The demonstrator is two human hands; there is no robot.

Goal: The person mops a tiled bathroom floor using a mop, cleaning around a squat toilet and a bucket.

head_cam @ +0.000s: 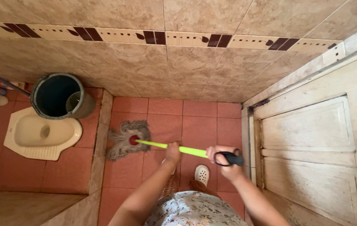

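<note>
Beside the squat toilet (pixel 40 134), a dark bucket (pixel 61 95) holding water; both hands clenched round the mop (pixel 166 146).

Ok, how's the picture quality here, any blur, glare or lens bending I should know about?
Head view: daylight is even and soft, with no harsh glare on the wall tiles; the wide lens bows the decorative tile border and tilts the door; the mop head and both hands, left and right, look reasonably sharp.
</note>
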